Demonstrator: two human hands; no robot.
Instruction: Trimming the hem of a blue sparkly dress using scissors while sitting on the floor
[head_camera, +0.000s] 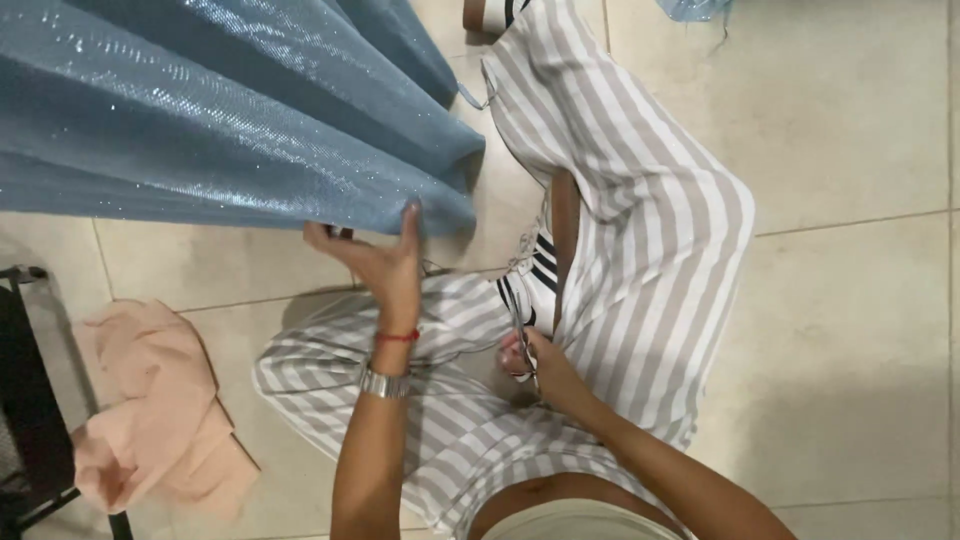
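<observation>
Head view: a person seated cross-legged on the pale tiled floor (850, 120) is seen from above, in grey-and-white striped loose trousers (650, 230). The hem of a blue sequinned sheer fabric (230, 120) is pinched by the left hand (385, 262), thumb below and fingers curled over the edge, the arm stretched forward. A silver metal wristwatch (383, 383) and a thin red thread bracelet (398, 337) are worn on that wrist. The fabric is spread in broad folds above and to the left of that hand, lifted clear of the floor at the gripped edge.

A pair of metal scissors (520, 345) is held in the right hand (535, 362), closed round the handles and resting in the lap, near the left forearm and well apart from the fabric's edge. Whether the blades are parted cannot be told.

No cut line is visible along the hem, so cutting is judged not yet begun: the cloth is gripped and the tool is in hand, but the two have not been brought together.

A crumpled peach-pink cloth (150, 410) lies on the floor left of the left arm, beside a black metal frame (30, 400). A striped white sports shoe (535, 275) is glimpsed just beyond the right hand.
</observation>
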